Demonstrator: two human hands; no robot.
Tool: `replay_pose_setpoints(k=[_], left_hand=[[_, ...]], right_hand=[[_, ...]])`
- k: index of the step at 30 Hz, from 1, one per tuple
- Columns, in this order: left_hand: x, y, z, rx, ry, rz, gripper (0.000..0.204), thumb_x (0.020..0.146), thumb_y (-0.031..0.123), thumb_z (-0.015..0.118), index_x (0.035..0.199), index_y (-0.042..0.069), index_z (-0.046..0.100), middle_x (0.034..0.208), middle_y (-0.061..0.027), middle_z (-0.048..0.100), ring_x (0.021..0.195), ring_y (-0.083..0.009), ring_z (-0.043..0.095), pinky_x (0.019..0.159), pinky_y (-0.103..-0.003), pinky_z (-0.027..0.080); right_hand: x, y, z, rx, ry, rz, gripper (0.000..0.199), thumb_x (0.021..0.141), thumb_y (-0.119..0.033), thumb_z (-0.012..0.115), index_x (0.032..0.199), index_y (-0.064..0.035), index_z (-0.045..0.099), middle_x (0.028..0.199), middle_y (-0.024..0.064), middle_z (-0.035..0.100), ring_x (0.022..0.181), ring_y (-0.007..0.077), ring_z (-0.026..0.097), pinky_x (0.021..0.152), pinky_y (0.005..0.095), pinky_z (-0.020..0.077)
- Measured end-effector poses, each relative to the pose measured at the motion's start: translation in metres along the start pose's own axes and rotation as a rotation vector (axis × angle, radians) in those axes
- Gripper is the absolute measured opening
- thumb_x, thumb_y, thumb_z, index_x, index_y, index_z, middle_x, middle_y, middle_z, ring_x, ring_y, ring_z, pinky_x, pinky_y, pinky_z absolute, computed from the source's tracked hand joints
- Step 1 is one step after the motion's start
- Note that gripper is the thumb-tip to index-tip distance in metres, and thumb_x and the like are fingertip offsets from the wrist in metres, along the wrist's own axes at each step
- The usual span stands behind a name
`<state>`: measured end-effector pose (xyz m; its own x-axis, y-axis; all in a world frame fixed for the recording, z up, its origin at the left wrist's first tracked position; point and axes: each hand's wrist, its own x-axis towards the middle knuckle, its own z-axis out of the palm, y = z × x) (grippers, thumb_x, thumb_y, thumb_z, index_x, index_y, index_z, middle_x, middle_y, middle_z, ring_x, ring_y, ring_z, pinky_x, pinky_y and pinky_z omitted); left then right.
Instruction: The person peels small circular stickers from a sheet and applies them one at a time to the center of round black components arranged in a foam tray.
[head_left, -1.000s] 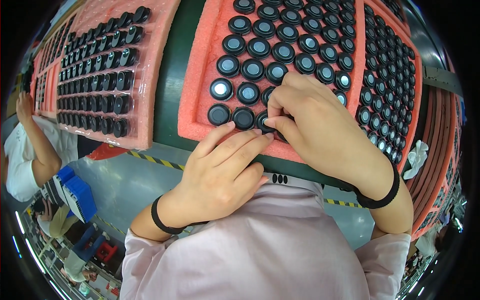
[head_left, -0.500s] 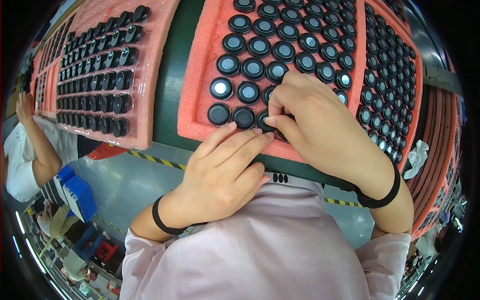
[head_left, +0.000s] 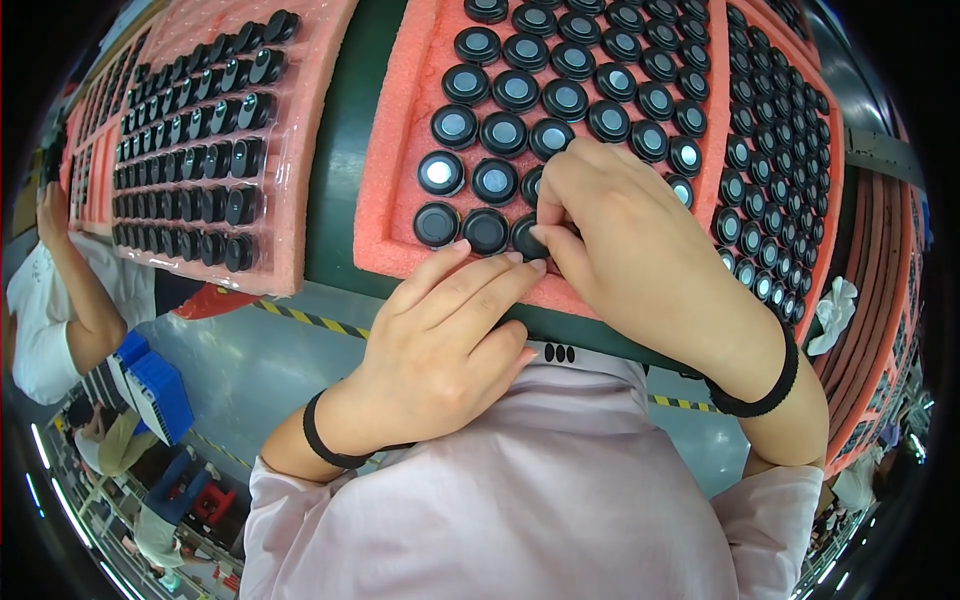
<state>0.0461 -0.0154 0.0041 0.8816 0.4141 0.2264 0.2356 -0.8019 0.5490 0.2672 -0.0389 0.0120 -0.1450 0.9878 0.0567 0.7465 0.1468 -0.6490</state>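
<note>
Right hand [head_left: 640, 250] bends its fingers down onto the near row of the pink foam tray [head_left: 400, 150], thumb and forefinger pinched together on a round black cap [head_left: 524, 236] at that row's right end; whether the cap is lifted or seated cannot be told. Left hand [head_left: 440, 345] lies flat, fingers nearly straight and close together, fingertips [head_left: 535, 268] resting on the tray's near lip just beside the pinched cap, gripping nothing. Caps: black discs with a raised rim and a pale glossy centre, seated in slanting rows; three show in the near row, counting the pinched one, and the full count runs to dozens, partly hidden by the right hand. Pink trays: one under the hands, a second [head_left: 300, 130] to the left holding black cylinders lying on their sides, more at the right rim, number unclear. Each wrist carries one black band, two in all. Trays sit on a dark green tabletop [head_left: 340, 170]. Another person's arm [head_left: 80, 300] shows at far left.
</note>
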Motion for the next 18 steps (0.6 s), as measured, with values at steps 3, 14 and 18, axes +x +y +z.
replay_pose_setpoints(k=[3,14,18], left_hand=[[0.001,0.000,-0.003,-0.008,0.004,0.004,0.022,0.075,0.018,0.082,0.088,0.006,0.067,0.128,-0.0184,0.070,0.118,-0.0357,0.067,0.106,-0.052,0.047],[-0.014,0.010,-0.040,-0.218,0.088,-0.069,0.023,0.080,0.014,0.082,0.100,0.005,0.074,0.100,-0.0119,0.066,0.082,-0.0294,0.062,0.074,-0.042,0.049],[-0.014,0.015,-0.049,-0.309,0.111,-0.085,0.025,0.081,0.014,0.082,0.102,0.003,0.075,0.095,-0.0104,0.065,0.078,-0.0273,0.061,0.069,-0.038,0.049]], right_hand=[[0.001,0.001,-0.002,-0.018,-0.004,-0.002,0.016,0.085,0.001,0.072,0.091,0.0001,0.058,0.088,0.0134,0.058,0.084,0.0345,0.060,0.088,0.0445,0.0502],[-0.053,-0.034,-0.028,0.387,-0.184,0.047,0.024,0.083,-0.002,0.079,0.102,-0.0007,0.066,0.094,0.0108,0.065,0.086,0.0289,0.065,0.076,0.0360,0.0536],[-0.071,-0.042,-0.025,0.417,-0.126,0.001,0.027,0.080,-0.003,0.082,0.104,-0.0006,0.069,0.094,0.0103,0.069,0.083,0.0286,0.068,0.070,0.0366,0.0530]])
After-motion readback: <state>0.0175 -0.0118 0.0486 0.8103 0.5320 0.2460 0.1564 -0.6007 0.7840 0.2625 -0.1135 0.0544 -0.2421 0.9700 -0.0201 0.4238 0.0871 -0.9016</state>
